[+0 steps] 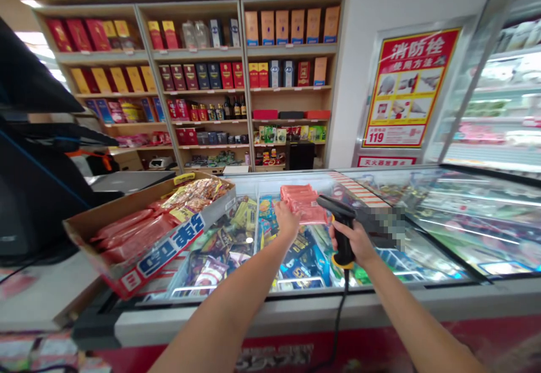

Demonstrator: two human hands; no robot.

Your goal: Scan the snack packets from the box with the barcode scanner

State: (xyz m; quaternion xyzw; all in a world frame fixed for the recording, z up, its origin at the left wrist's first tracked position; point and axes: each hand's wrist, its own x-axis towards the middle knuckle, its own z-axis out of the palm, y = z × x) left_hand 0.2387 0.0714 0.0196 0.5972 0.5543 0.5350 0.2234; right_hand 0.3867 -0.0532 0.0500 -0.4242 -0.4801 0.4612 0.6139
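Several red plastic packets lie in a stack on the glass lid of a chest freezer. At the stack's near left edge is my left hand, touching the packets with its fingers apart. My right hand is wrapped round the handle of a black and yellow barcode scanner. The scanner's head points left, just above the right end of the stack, and its cable hangs down over the freezer front. Left of my hands, an open cardboard box holds more red packets and shiny gold-red packets.
Bagged frozen goods show through the glass. A dark screen and equipment stand at the left beside a white counter. Shelves of boxed goods line the back. A red fire-hydrant sign hangs on the wall, with a lit display fridge at right.
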